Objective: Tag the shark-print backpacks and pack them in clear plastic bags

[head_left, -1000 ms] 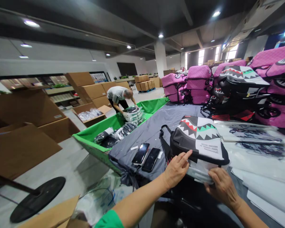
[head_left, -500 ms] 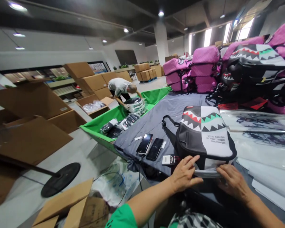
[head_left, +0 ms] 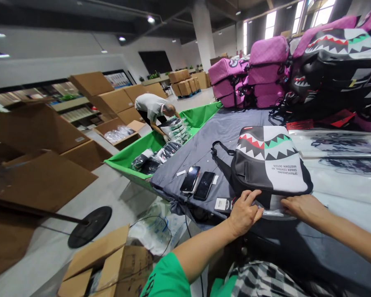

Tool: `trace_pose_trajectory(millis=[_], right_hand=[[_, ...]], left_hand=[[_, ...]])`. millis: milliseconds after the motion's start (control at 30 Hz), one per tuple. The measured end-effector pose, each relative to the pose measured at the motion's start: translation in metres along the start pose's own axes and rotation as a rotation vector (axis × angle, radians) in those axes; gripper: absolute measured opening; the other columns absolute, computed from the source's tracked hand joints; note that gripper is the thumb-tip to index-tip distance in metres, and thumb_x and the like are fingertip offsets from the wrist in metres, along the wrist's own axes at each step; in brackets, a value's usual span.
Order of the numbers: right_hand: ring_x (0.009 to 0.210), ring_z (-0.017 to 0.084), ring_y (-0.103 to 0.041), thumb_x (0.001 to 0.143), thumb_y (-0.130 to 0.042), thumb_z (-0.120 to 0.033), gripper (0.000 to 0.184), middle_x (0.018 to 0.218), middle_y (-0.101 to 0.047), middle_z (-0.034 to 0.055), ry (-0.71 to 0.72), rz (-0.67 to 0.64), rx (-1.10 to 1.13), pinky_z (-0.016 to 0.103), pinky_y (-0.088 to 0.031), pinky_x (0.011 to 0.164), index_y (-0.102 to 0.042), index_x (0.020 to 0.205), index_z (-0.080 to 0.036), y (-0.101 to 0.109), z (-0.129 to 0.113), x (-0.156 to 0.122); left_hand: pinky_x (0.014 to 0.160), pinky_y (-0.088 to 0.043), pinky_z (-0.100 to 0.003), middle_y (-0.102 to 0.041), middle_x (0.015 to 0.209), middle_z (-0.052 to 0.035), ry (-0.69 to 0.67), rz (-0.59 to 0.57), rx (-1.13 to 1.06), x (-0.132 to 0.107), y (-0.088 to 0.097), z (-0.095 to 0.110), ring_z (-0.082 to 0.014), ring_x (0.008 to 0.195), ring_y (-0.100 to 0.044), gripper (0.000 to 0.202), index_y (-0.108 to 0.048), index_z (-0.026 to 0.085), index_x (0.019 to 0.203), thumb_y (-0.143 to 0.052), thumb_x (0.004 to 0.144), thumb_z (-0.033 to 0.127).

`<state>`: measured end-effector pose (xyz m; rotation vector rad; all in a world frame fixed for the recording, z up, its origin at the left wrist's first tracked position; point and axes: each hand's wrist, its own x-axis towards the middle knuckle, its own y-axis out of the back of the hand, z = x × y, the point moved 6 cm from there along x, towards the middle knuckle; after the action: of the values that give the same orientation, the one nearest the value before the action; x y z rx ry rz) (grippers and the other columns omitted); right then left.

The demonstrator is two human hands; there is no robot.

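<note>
A black, grey and white backpack (head_left: 270,161) with a red and green shark-tooth print lies flat on the grey-covered table, its strap out to the left. My left hand (head_left: 245,210) is closed at the near left corner, thumb and fingers by a strip of clear plastic film (head_left: 276,213). At the near right edge my right hand (head_left: 304,207) pinches the same film, fingers bent against the backpack's side. How far the film reaches under the backpack is hidden. A hang tag (head_left: 223,204) lies beside my left hand.
Two phones (head_left: 198,183) lie left of the backpack. Clear plastic bags (head_left: 343,165) cover the right side. Pink backpacks (head_left: 267,74) are stacked behind. A person (head_left: 153,109) bends over a green bin (head_left: 126,167) of wrapped goods. An open carton (head_left: 132,268) stands below.
My right hand has shifted up and closer against the backpack's near edge, and the film shows more between my hands. The view has tilted slightly. The co-worker still bends over the bin.
</note>
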<state>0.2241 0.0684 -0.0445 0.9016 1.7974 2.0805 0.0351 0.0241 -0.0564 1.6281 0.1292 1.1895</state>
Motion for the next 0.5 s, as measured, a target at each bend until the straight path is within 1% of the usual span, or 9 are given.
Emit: trace_pose_trajectory(millis=[67, 133, 200, 267, 300, 333, 400, 433, 500], right_hand=[[0.047, 0.015, -0.053, 0.092, -0.049, -0.016, 0.017, 0.065, -0.061, -0.0028, 0.02, 0.001, -0.011, 0.029, -0.021, 0.046, -0.056, 0.078, -0.023, 0.006, -0.001, -0.004], [0.047, 0.013, -0.049, 0.098, -0.043, -0.019, 0.022, 0.072, -0.06, -0.0017, 0.015, 0.073, -0.041, 0.028, -0.022, 0.046, -0.058, 0.084, -0.024, 0.015, -0.003, -0.01], [0.055, 0.013, -0.052, 0.102, -0.039, -0.019, 0.024, 0.085, -0.063, 0.0016, 0.028, 0.172, -0.062, 0.027, -0.028, 0.05, -0.061, 0.091, -0.024, 0.023, -0.008, -0.015], [0.068, 0.015, -0.056, 0.102, -0.04, -0.015, 0.023, 0.1, -0.065, 0.0054, 0.063, 0.244, -0.05, 0.027, -0.037, 0.061, -0.061, 0.097, -0.022, 0.026, -0.013, -0.018], [0.074, 0.016, -0.058, 0.102, -0.04, -0.013, 0.022, 0.105, -0.065, 0.0065, 0.084, 0.259, -0.031, 0.028, -0.04, 0.067, -0.06, 0.098, -0.021, 0.026, -0.015, -0.018], [0.078, 0.016, -0.058, 0.103, -0.04, -0.013, 0.021, 0.105, -0.066, 0.0066, 0.107, 0.261, -0.012, 0.029, -0.04, 0.07, -0.059, 0.098, -0.021, 0.024, -0.016, -0.016], [0.077, 0.017, -0.057, 0.104, -0.039, -0.014, 0.022, 0.095, -0.066, 0.0045, 0.136, 0.239, 0.006, 0.03, -0.04, 0.069, -0.057, 0.093, -0.02, 0.019, -0.016, -0.012], [0.074, 0.017, -0.056, 0.104, -0.038, -0.014, 0.023, 0.087, -0.064, 0.0032, 0.138, 0.227, 0.004, 0.03, -0.039, 0.067, -0.056, 0.091, -0.02, 0.016, -0.014, -0.01], [0.069, 0.018, -0.054, 0.103, -0.037, -0.014, 0.023, 0.079, -0.06, 0.0015, 0.14, 0.222, -0.014, 0.032, -0.038, 0.064, -0.057, 0.094, -0.02, 0.013, -0.012, -0.008]], left_hand=[[0.099, -0.057, -0.04, -0.059, 0.139, -0.0132, 0.013, -0.034, 0.003, 0.001, 0.0, -0.001, -0.0264, 0.122, -0.053, 0.031, -0.072, 0.015, 0.068, -0.063, 0.094, 0.03], [0.1, -0.056, -0.042, -0.058, 0.14, -0.0129, 0.013, -0.08, 0.006, 0.003, -0.001, 0.0, -0.0266, 0.123, -0.052, 0.031, -0.073, 0.016, 0.07, -0.062, 0.095, 0.03], [0.1, -0.055, -0.042, -0.056, 0.143, -0.0121, 0.006, -0.11, 0.006, 0.004, -0.001, 0.001, -0.0271, 0.123, -0.051, 0.032, -0.074, 0.016, 0.07, -0.06, 0.095, 0.03], [0.101, -0.054, -0.042, -0.054, 0.146, -0.0105, -0.011, -0.137, 0.006, 0.005, 0.0, 0.0, -0.0279, 0.123, -0.051, 0.035, -0.075, 0.015, 0.069, -0.059, 0.096, 0.031], [0.101, -0.054, -0.042, -0.053, 0.148, -0.0095, -0.019, -0.156, 0.013, 0.004, 0.0, 0.0, -0.0284, 0.123, -0.051, 0.036, -0.075, 0.016, 0.069, -0.059, 0.096, 0.033], [0.101, -0.053, -0.043, -0.051, 0.15, -0.0081, -0.028, -0.182, 0.029, 0.003, -0.001, -0.001, -0.0288, 0.123, -0.051, 0.037, -0.075, 0.016, 0.069, -0.058, 0.097, 0.034], [0.099, -0.052, -0.044, -0.051, 0.15, -0.0064, -0.055, -0.218, 0.092, 0.0, 0.0, -0.002, -0.0289, 0.124, -0.051, 0.039, -0.076, 0.017, 0.072, -0.056, 0.098, 0.039], [0.099, -0.052, -0.044, -0.053, 0.148, -0.0067, -0.078, -0.212, 0.131, -0.001, 0.002, -0.001, -0.0285, 0.124, -0.051, 0.038, -0.076, 0.018, 0.075, -0.056, 0.099, 0.04], [0.098, -0.051, -0.042, -0.06, 0.14, -0.0087, -0.153, -0.132, 0.207, -0.003, 0.008, 0.006, -0.0263, 0.121, -0.054, 0.028, -0.075, 0.018, 0.089, -0.055, 0.1, 0.035]])
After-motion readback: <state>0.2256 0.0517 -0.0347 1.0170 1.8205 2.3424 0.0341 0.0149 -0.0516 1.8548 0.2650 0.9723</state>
